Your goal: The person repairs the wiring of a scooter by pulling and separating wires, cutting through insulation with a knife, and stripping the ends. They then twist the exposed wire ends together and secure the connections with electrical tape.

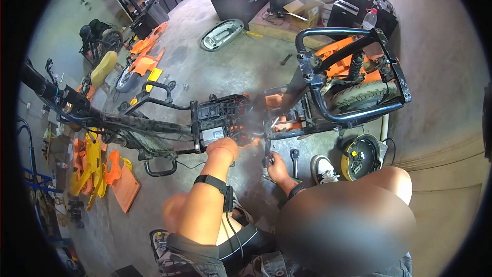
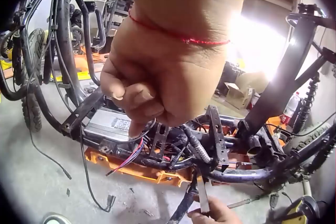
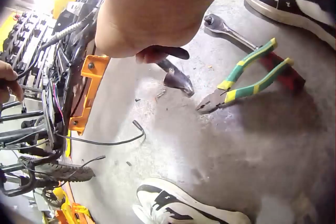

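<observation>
The left hand (image 1: pixel 223 149) is over the black scooter frame (image 1: pixel 174 126), beside a silver box (image 2: pixel 107 124) with a label. In the right wrist view the left hand (image 3: pixel 7 85) has its fingers curled round a black cable (image 3: pixel 32 62). Colored wires (image 2: pixel 135 155) hang below it in the left wrist view. At the frame's near side the right hand (image 1: pixel 279 170) grips a narrow tool, whose flat pale part (image 2: pixel 203 195) shows in the left wrist view. The right hand (image 3: pixel 147 19) hides most of the tool from its own camera; a dark end (image 3: pixel 176 51) sticks out.
Green-and-yellow pliers (image 3: pixel 247 79) and a ratchet wrench (image 3: pixel 236 34) lie on the floor by a shoe (image 3: pixel 294 1). A round bin (image 1: pixel 363 158) with small parts stands at the right. Orange panels (image 1: pixel 123 179) lie to the left; an orange bracket (image 3: pixel 89 92) runs along the frame.
</observation>
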The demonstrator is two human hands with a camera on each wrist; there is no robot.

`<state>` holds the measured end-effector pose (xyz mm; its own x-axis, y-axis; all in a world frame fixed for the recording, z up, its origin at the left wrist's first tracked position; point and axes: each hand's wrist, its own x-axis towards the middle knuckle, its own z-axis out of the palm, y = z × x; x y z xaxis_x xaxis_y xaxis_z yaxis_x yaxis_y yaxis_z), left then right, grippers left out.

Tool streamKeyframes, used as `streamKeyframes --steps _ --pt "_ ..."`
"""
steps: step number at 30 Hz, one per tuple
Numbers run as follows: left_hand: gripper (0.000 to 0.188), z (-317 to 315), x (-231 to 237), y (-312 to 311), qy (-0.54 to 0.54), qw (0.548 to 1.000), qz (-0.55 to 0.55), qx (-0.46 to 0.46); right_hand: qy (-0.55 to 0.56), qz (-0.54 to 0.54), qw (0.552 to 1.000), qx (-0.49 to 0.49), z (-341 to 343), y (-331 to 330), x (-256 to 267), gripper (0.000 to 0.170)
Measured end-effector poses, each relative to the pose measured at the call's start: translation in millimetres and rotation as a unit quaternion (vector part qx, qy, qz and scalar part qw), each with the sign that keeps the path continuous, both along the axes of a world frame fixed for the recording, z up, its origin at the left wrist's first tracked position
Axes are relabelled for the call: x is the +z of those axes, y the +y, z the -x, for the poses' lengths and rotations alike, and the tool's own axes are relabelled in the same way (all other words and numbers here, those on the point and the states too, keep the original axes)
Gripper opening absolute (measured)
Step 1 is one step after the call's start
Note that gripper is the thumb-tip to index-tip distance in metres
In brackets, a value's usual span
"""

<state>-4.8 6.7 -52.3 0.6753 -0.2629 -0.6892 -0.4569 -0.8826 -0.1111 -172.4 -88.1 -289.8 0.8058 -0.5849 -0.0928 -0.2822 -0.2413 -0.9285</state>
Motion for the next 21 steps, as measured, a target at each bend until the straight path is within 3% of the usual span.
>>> streamKeyframes --steps 1,4,5,9,12,16,21 --pt "0.039 0 -1 0 0.001 1.0 0.0 0.001 -0.013 0.052 0.999 0.002 -2 5 5 0.042" --pt "0.038 -1 -2 0 -0.007 1.0 0.005 0.013 -0.016 0.036 0.998 0.047 -4 6 37 0.041" --pt "0.038 0 -1 0 -0.005 1.0 0.004 0.009 -0.057 0.098 0.993 0.015 -9 10 41 0.035" --pt "0.038 1 2 -2 0.008 1.0 -0.009 -0.008 -0.04 0.085 0.996 0.007 -29 14 78 0.022" --pt "0.038 -2 -2 -2 0.012 1.0 -0.007 -0.002 -0.031 0.14 0.99 0.021 -37 11 81 0.024" --pt "0.038 -2 -5 0 0.005 1.0 0.001 0.004 0.12 0.112 0.986 -0.007 -32 -2 62 0.019" --pt "0.038 -1 -5 2 0.005 1.0 0.018 0.002 0.039 0.123 0.992 -0.006 -34 10 86 0.021"
